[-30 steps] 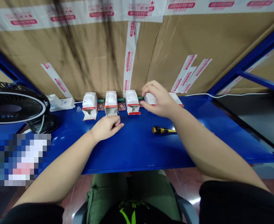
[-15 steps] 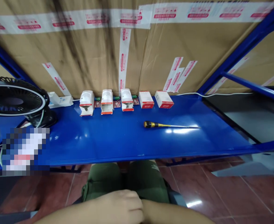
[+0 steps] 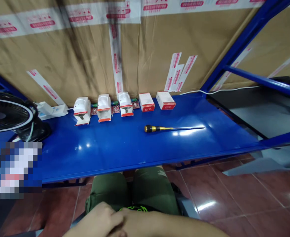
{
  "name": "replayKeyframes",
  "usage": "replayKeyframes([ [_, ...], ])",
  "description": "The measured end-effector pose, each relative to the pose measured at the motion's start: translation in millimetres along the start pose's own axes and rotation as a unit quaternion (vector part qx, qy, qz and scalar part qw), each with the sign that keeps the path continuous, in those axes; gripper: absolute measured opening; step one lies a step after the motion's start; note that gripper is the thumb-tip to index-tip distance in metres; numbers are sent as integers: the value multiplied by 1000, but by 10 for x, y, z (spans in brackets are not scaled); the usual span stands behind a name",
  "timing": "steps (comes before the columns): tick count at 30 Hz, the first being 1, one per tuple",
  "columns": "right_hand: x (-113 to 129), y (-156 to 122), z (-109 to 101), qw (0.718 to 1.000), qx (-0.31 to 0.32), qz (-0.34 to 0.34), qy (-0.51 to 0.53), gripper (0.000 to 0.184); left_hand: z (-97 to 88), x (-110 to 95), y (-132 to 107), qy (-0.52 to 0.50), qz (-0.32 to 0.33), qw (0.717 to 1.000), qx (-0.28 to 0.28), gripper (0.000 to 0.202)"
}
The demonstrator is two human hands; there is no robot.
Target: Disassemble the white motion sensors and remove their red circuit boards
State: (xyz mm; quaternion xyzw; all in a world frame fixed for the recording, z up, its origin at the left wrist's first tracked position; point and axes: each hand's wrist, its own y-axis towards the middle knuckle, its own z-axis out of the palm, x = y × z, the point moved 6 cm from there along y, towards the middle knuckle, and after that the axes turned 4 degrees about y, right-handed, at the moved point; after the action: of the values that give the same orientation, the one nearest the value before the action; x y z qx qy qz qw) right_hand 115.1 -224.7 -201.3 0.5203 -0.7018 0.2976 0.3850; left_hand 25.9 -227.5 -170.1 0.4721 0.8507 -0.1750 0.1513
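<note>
My left hand (image 3: 99,219) and my right hand (image 3: 135,222) rest together low over my lap, below the blue bench (image 3: 125,149), touching each other. The left hand's fingers are curled with nothing seen in them; the right hand's fingers are hidden. On the bench's far edge stand three white sensor housings with red trim (image 3: 104,107), and two white-and-red boxes (image 3: 156,101) to their right. Small circuit boards (image 3: 115,109) lie between and behind the housings. A screwdriver with a black-and-yellow handle (image 3: 169,128) lies in the middle, well away from both hands.
A black fan (image 3: 6,115) stands at the left end of the bench, beside a white plug block (image 3: 52,110). A taped cardboard wall (image 3: 85,59) closes the back. Blue frame bars (image 3: 246,39) rise at the right. Red floor tiles lie below.
Both hands have left the bench: a second ago the right hand was on a box and the left near a housing; now they lie together over my lap. The view has shifted right.
</note>
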Motion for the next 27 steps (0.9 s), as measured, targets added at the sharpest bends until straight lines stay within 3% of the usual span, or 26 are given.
replayKeyframes([
  [2, 37, -152, -118, 998, 47, 1, -39, 3, -26, 150, -117, 27, -49, 998, 13, 24],
  [5, 330, -599, -648, 997, 35, -66, 35, 15, -70, 359, -290, 12, -145, 989, 15, 23],
  [8, 645, -1037, -1640, 986, -83, -95, 109, 12, -21, 453, -400, -30, -202, 979, 27, 20],
  [10, 694, -1176, -2413, 980, -175, -47, 81, 15, 17, 448, -420, -44, -210, 976, 27, 18],
  [12, 543, -1172, -3147, 963, -260, 63, 27, 15, 0, 387, -396, -49, -191, 980, 14, 19],
  [13, 418, -1149, -3485, 940, -319, 123, -10, 14, -43, 338, -372, -52, -172, 984, 1, 21],
  [15, 180, -1110, -4035, 849, -453, 234, -138, 19, -217, 224, -313, -62, -131, 989, -42, 22],
  [17, -37, -981, -4293, 784, -488, 304, -233, 35, -489, 108, -250, -76, -92, 989, -88, 23],
  [19, -258, -870, -4361, 752, -477, 371, -264, 40, -826, -1, -189, -86, -50, 987, -123, 25],
  [23, -476, -861, -4341, 737, -473, 413, -250, 43, -1539, -143, -65, -41, 30, 989, -140, 23],
  [27, -341, -1060, -4385, 711, -532, 364, -281, 33, -2257, -58, 134, 32, 76, 973, -214, 28],
])
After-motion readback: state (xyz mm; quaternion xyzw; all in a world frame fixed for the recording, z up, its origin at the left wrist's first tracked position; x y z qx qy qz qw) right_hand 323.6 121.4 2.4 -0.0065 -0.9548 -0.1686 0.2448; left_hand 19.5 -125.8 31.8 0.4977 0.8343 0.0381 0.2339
